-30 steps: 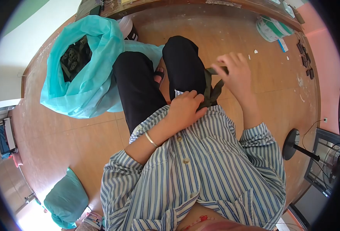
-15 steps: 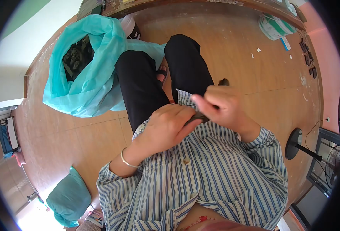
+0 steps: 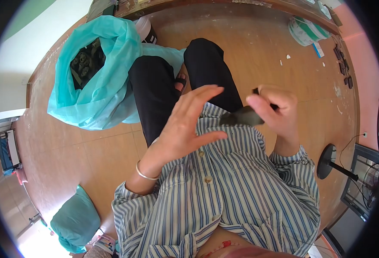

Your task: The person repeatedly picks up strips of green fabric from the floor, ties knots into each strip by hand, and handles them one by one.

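My right hand (image 3: 276, 107) is closed on a dark green fabric strip (image 3: 242, 117), whose blurred free end reaches left over my lap. Opposite it, my left hand (image 3: 185, 122), with a bangle on the wrist, has its fingers and thumb spread and holds nothing; a gap separates it from the strip. On the left, a turquoise bag (image 3: 92, 109) stands open beside my legs, with dark green pieces (image 3: 87, 63) inside.
A white and green bucket (image 3: 306, 31) stands at the upper right, near several small black items (image 3: 340, 60) on the floor. A round black stand base (image 3: 325, 161) is on the right. A teal sack (image 3: 75, 219) lies at the lower left. A wooden table edge (image 3: 189, 8) runs along the top.
My left hand has let go of the strip and spread its fingers. My right hand has moved right, pulling the strip along; earlier, both hands were close together over my lap.
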`<state>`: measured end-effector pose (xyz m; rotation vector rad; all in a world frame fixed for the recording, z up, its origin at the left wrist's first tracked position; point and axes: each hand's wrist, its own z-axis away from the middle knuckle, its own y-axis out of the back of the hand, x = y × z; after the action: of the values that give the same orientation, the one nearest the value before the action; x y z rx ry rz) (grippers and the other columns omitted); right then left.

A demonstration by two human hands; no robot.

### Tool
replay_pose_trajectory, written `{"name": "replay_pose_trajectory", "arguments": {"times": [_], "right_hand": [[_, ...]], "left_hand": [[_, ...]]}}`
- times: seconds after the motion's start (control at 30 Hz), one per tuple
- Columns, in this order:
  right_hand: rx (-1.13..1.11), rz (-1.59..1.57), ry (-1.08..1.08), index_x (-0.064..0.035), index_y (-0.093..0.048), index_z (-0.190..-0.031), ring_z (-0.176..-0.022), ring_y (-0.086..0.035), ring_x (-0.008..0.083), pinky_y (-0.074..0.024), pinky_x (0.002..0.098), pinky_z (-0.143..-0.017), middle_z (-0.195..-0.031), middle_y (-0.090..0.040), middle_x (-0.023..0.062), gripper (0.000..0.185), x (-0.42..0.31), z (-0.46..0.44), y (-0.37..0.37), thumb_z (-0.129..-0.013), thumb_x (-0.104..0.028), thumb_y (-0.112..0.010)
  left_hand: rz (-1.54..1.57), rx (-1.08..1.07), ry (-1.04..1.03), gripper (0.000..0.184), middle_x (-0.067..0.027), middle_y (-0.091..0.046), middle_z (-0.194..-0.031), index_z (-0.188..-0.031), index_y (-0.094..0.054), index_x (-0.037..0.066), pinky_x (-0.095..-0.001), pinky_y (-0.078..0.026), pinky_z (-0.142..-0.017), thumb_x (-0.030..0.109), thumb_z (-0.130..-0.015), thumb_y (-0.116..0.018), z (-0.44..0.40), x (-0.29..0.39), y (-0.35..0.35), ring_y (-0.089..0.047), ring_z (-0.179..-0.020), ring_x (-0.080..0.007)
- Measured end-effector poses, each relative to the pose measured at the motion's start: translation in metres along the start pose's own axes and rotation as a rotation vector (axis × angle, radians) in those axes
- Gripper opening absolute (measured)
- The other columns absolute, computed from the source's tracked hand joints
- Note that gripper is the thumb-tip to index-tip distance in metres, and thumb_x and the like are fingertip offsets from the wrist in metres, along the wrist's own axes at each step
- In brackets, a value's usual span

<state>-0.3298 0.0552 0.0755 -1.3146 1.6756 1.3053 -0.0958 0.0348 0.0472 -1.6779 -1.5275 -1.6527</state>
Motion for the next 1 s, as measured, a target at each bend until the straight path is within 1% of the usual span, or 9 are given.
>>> {"name": "replay_pose_trajectory", "arguments": {"times": [0.03,0.17,0.2,0.33,0.37,0.5,0.67,0.83,1.0], "right_hand": [[0.0,0.003,0.001,-0.0048,-0.046,-0.057,-0.05,-0.031,0.009,-0.0257,0.0258,-0.047,-0.056,-0.043,-0.0032,0.046,-0.004,-0.002,0.002,-0.089,-0.006,-0.078],[-0.086,0.018,0.149,-0.0047,-0.049,-0.058,-0.05,-0.035,0.0099,-0.0272,0.0258,-0.048,-0.056,-0.046,-0.0024,0.043,-0.016,-0.004,0.006,-0.089,-0.008,-0.079],[-0.087,0.018,0.148,-0.0047,-0.049,-0.058,-0.05,-0.035,0.0099,-0.0272,0.0258,-0.048,-0.056,-0.046,-0.0024,0.043,-0.015,-0.005,0.004,-0.089,-0.008,-0.079],[0.025,0.322,0.126,-0.0054,-0.051,-0.06,-0.05,-0.036,0.0104,-0.0278,0.0254,-0.048,-0.056,-0.048,-0.0016,0.04,-0.005,-0.006,-0.019,-0.088,-0.009,-0.079],[0.041,0.363,0.12,-0.0055,-0.051,-0.06,-0.05,-0.037,0.0104,-0.0278,0.0254,-0.048,-0.056,-0.048,-0.0015,0.04,-0.002,-0.003,-0.022,-0.088,-0.009,-0.079],[-0.179,0.154,0.009,-0.0056,-0.051,-0.061,-0.051,-0.036,0.009,-0.0275,0.0239,-0.048,-0.057,-0.047,-0.0024,0.04,0.004,0.007,-0.03,-0.09,-0.01,-0.078],[-0.056,0.002,-0.143,-0.0055,-0.049,-0.061,-0.052,-0.033,0.0074,-0.0266,0.0233,-0.049,-0.057,-0.044,-0.0035,0.042,-0.004,0.004,-0.019,-0.092,-0.01,-0.077],[-0.073,-0.034,-0.18,-0.0055,-0.048,-0.061,-0.053,-0.032,0.0066,-0.0257,0.0227,-0.049,-0.057,-0.043,-0.0044,0.043,-0.008,0.003,-0.023,-0.093,-0.01,-0.076],[-0.078,-0.016,-0.223,-0.0069,-0.048,-0.059,-0.053,-0.031,0.0071,-0.0251,0.0232,-0.05,-0.056,-0.044,-0.0047,0.041,-0.004,0.003,-0.02,-0.09,-0.006,-0.076]], "left_hand": [[0.004,0.04,-0.028,0.029,-0.0103,-0.064,-0.12,-0.115,-0.068,0.003,-0.0316,-0.049,-0.087,0.015,-0.09,-0.076,-0.005,-0.002,-0.005,-0.062,-0.105,-0.0201],[-0.088,-0.271,-0.3,0.033,-0.0096,-0.066,-0.113,-0.111,-0.069,0.002,-0.0315,-0.051,-0.082,0.02,-0.086,-0.081,-0.014,-0.011,-0.013,-0.064,-0.096,-0.0212],[-0.087,-0.271,-0.299,0.033,-0.0096,-0.066,-0.113,-0.111,-0.069,0.002,-0.0315,-0.051,-0.082,0.02,-0.086,-0.081,-0.014,-0.01,-0.012,-0.064,-0.096,-0.0212],[-0.118,-0.478,0.06,0.031,-0.0085,-0.068,-0.102,-0.107,-0.069,0.002,-0.0293,-0.052,-0.073,0.018,-0.084,-0.082,-0.007,0.001,0.003,-0.066,-0.083,-0.0224],[-0.119,-0.481,0.063,0.031,-0.0085,-0.068,-0.102,-0.107,-0.069,0.002,-0.0293,-0.052,-0.073,0.018,-0.084,-0.082,-0.005,0.004,0.003,-0.066,-0.083,-0.0224],[0.084,-0.166,-0.014,0.023,-0.0073,-0.067,-0.091,-0.103,-0.069,0.002,-0.0286,-0.049,-0.063,0.009,-0.085,-0.08,0.004,0.015,0.005,-0.062,-0.069,-0.0217],[0.093,-0.021,-0.002,0.017,-0.0074,-0.066,-0.087,-0.099,-0.069,0.002,-0.0284,-0.047,-0.06,0.001,-0.084,-0.078,0.014,0.011,0.008,-0.057,-0.065,-0.019],[-0.275,-0.045,-0.195,0.018,-0.0061,-0.066,-0.086,-0.096,-0.069,0.002,-0.0274,-0.046,-0.06,-0.001,-0.081,-0.079,0.01,0.015,0.012,-0.055,-0.064,-0.0156],[-0.253,0.022,-0.15,0.019,-0.0049,-0.065,-0.086,-0.094,-0.069,0.001,-0.0257,-0.046,-0.061,-0.001,-0.079,-0.08,0.016,0.014,0.02,-0.056,-0.064,-0.0149]]}}
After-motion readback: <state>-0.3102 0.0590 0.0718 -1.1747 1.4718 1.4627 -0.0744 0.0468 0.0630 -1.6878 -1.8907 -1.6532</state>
